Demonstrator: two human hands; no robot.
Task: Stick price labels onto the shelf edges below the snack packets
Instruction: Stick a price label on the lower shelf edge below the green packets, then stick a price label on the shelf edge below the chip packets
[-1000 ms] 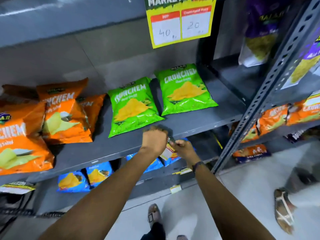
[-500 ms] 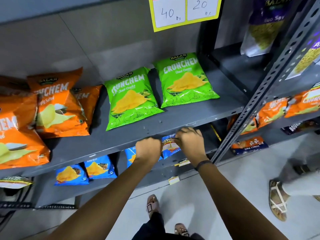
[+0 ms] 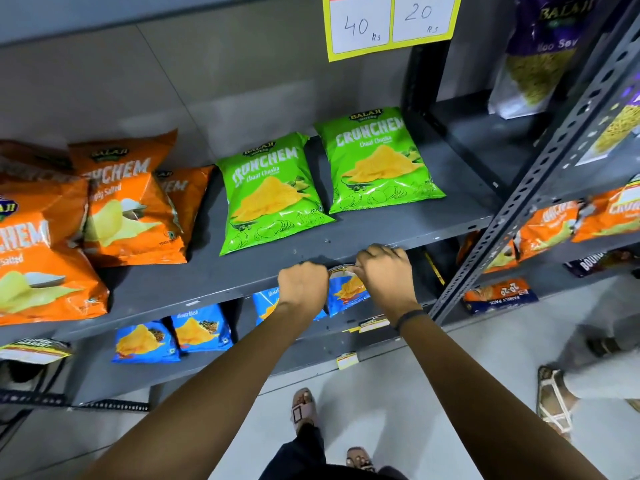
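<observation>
Two green Crunchem packets (image 3: 273, 195) (image 3: 377, 161) lie on the grey shelf (image 3: 311, 245). Just below them, at the shelf's front edge, my left hand (image 3: 303, 284) and my right hand (image 3: 384, 271) are side by side with fingers curled. Between them they pinch a small price label (image 3: 341, 269), seen edge-on as a thin curved strip against the shelf edge. Most of the label's face is hidden by the fingers.
Orange Crunchem packets (image 3: 128, 209) fill the shelf's left. Blue packets (image 3: 201, 329) sit on the shelf below, whose edges carry small labels (image 3: 374, 322) (image 3: 346, 360). A perforated steel post (image 3: 519, 202) rises at right. Another person's sandalled foot (image 3: 554, 400) stands on the floor.
Both hands went from holding the label in front of the shelf to bringing it against the front edge below the green packets. The view moved closer and tilted down.
</observation>
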